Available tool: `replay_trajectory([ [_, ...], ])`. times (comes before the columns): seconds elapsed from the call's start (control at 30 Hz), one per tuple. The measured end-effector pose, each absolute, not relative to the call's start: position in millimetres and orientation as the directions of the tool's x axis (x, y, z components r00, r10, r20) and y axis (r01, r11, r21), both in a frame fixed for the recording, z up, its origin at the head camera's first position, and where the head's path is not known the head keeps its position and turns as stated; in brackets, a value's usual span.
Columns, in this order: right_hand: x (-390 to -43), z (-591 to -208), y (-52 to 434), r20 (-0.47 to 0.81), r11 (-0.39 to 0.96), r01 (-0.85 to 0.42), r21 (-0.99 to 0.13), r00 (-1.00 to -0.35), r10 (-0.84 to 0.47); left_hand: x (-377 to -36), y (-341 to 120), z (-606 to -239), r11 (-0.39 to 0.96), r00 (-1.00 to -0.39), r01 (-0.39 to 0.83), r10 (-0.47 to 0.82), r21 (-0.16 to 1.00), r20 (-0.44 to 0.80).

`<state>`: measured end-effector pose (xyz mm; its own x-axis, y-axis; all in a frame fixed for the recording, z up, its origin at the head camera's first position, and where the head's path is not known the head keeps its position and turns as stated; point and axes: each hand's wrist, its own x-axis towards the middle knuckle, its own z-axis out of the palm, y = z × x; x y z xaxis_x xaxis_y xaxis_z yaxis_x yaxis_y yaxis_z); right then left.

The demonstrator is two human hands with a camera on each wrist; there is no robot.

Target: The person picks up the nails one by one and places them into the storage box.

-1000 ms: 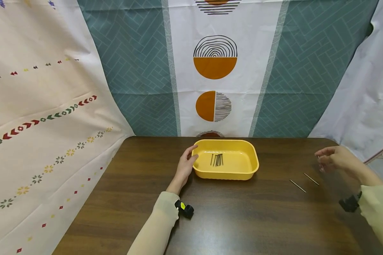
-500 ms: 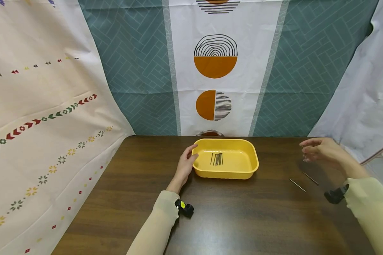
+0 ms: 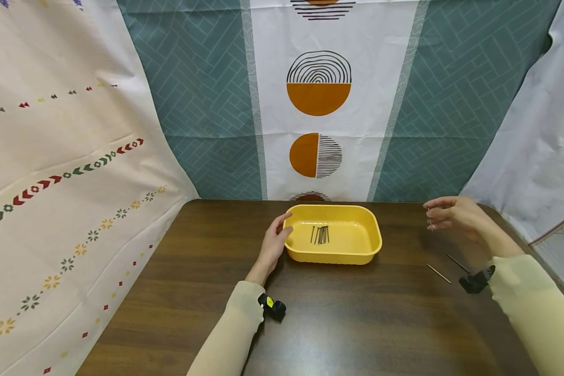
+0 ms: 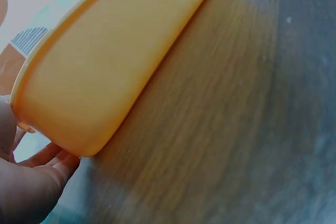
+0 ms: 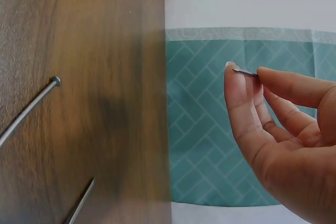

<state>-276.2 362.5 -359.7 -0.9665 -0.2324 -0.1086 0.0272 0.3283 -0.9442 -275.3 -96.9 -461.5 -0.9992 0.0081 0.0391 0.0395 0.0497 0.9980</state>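
My left hand point(image 3: 272, 244) holds the left end of a yellow plastic tray point(image 3: 329, 258), its thumb at the rim. In the left wrist view, fingertips point(image 4: 65, 165) touch the tray's outer wall. Several dark nails point(image 3: 322, 235) lie inside the tray, left of its middle. Raised over the table's right side, my right hand point(image 3: 458, 215) pinches a nail point(image 5: 244, 72) between thumb and fingers. Two more nails lie on the table below that hand: one with its head showing point(image 5: 31, 107), the other with its point point(image 5: 86, 190) in the right wrist view.
The brown wooden table point(image 3: 348, 324) carries the tray and the loose nails. Patterned teal and white cloth point(image 3: 207, 104) hangs behind its back edge. A cream cloth point(image 3: 89, 219) drapes along the left, a white one point(image 3: 540, 141) on the right.
My right hand has moved left and slightly up toward the tray, carrying the nail. The left hand and the tray have stayed in place.
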Motion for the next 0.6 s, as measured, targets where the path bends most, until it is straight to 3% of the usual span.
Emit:
replay_trajectory([
  [0.6,-283,-362,330,-0.12,0.297,0.043,-0.954,-0.961,-0.248,-276,-98,-465,0.06,-0.999,0.045,0.002,0.997,0.045],
])
